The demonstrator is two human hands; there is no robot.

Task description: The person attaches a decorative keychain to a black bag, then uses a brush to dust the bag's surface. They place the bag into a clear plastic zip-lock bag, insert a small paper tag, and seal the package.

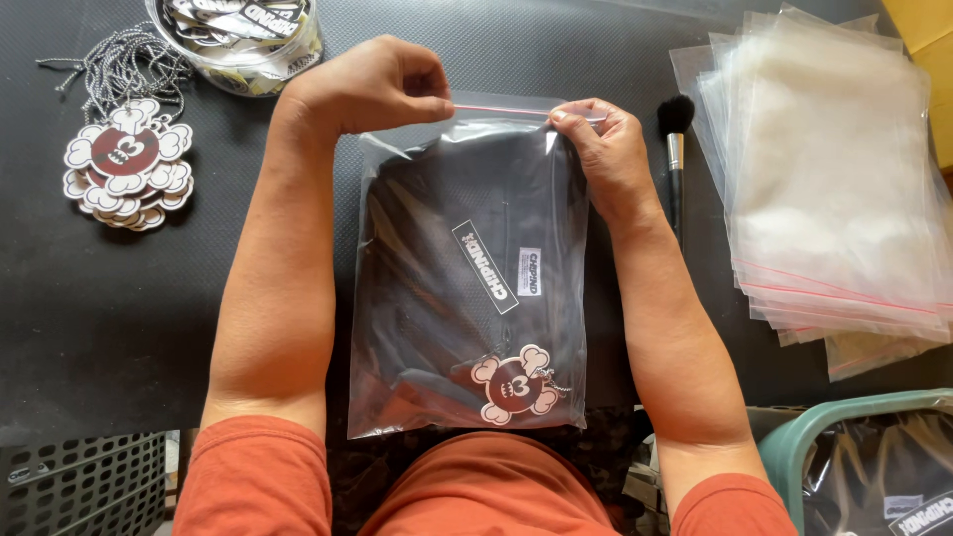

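Black matting covers the work table [119, 328], and at its middle lies a clear zip bag [467, 288] packed with a folded black garment [437, 268] and a round skull-shaped hang tag [513, 385]. Both hands are pinched shut on the bag's top seal strip: the left hand [372, 84] grips it at the far left end, the right hand [608, 149] at the far right end, with the strip stretched between them. Left of the bag sits a stack of matching tags [127, 164] with beaded chains, and beyond those a clear tub [243, 40]. Right of the bag lies a black brush [675, 149], then a pile of empty clear bags [834, 179]; a green basket [854, 447] shows at the near right. I judge the bag light, limp and slick, the cloth inside soft, so the firmer seal strip or the bag's edges seem the surest hold.
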